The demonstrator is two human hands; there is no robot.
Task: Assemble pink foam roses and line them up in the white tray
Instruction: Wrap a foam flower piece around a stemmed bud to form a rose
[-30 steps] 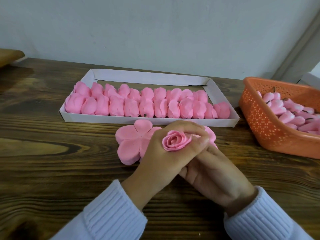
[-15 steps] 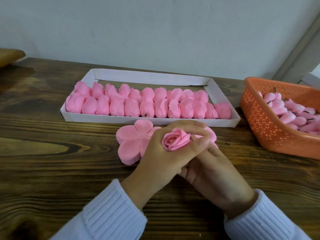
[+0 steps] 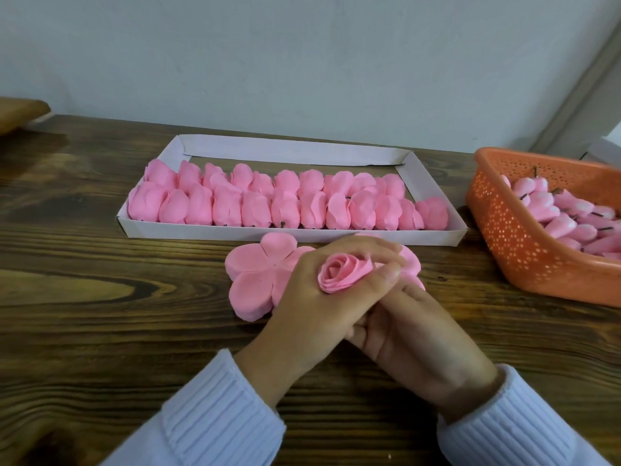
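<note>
A pink foam rose (image 3: 342,273) sits wrapped in the curled fingers and thumb of my left hand (image 3: 322,301), its spiral centre facing up. My right hand (image 3: 423,344) lies under and behind the left, its fingers reaching beneath the rose; the grip there is hidden. A stack of flat pink petal cut-outs (image 3: 258,274) lies on the table just behind my hands. The white tray (image 3: 295,150) farther back holds two rows of finished roses (image 3: 285,203); the front row reaches almost to the right wall.
An orange perforated basket (image 3: 517,240) at the right holds several pink buds with dark stems (image 3: 564,213). The wooden table (image 3: 100,297) runs to a pale wall behind. A brown object (image 3: 20,111) shows at the far left edge.
The rose's outer petal has been turned and pulled tighter in my left hand; it now flares toward the right. Both hands stay in the same place.
</note>
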